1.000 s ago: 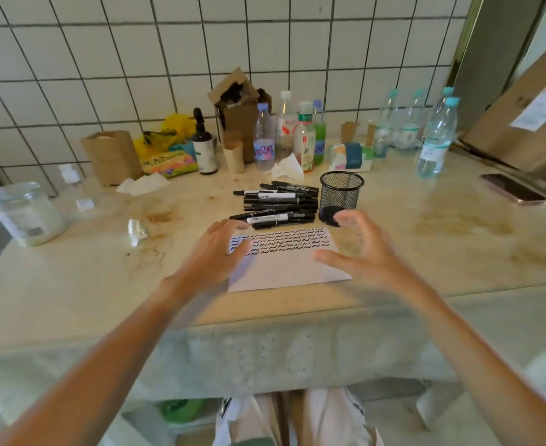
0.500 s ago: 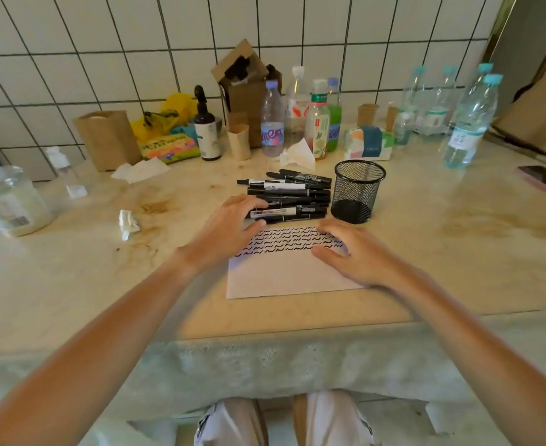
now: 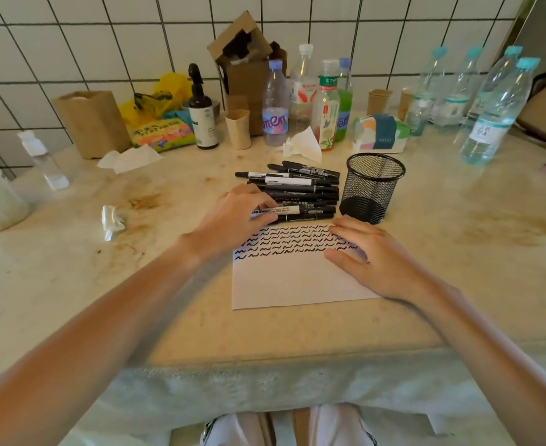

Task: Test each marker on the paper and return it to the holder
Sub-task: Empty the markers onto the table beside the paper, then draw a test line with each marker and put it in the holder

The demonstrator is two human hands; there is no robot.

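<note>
Pick-up step in hand: left grip (image 3: pixel 236 214) curls its fingers onto the white-labelled marker (image 3: pixel 286 210) at the pile's near edge, right grip (image 3: pixel 371 252) lies flat steadying the paper (image 3: pixel 291 281), mesh holder (image 3: pixel 373 188) just beyond it; uncapping judged next.

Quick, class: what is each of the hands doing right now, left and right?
Left hand: fingers curled onto the white-labelled marker at the near edge of the pile.
Right hand: open, lying flat on the paper.
</note>
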